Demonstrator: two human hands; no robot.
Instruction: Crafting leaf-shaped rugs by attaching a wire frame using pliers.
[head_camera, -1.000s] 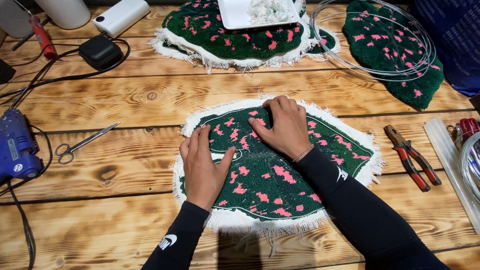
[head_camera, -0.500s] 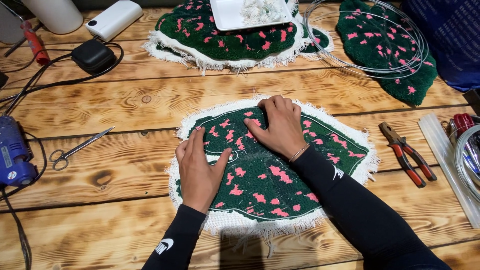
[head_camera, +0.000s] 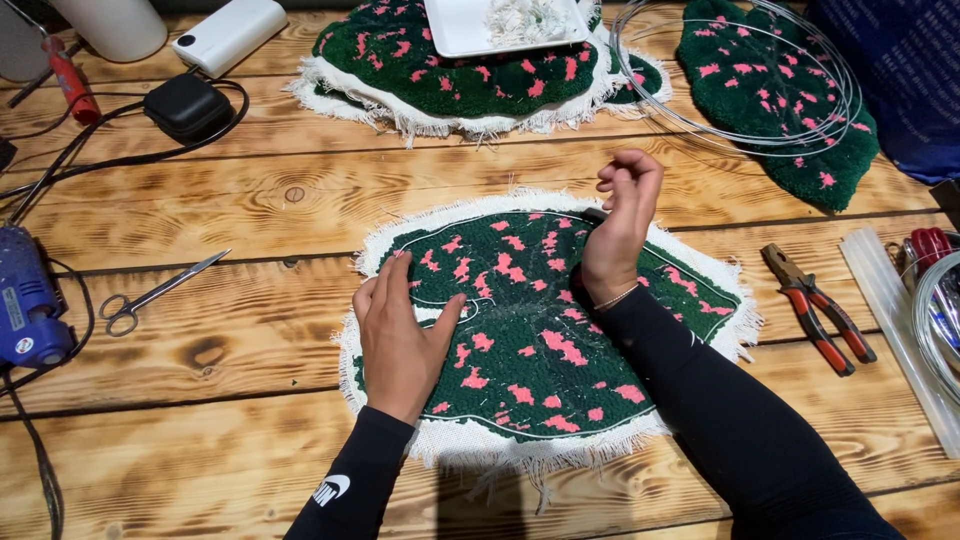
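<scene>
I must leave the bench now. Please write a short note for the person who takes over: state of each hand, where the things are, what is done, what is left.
Left hand: flat, open, pressing the rug piece on its left side.
Right hand: lifted, fingers loosely curled, holding nothing visible; the wrist rests on the piece's upper middle.
The piece lies backing side up on the table, fringe all round.
Scissors lie to the left, pliers to the right, glue gun at the left edge.
Done: piece laid flat.
Left: cannot tell from this view.
</scene>
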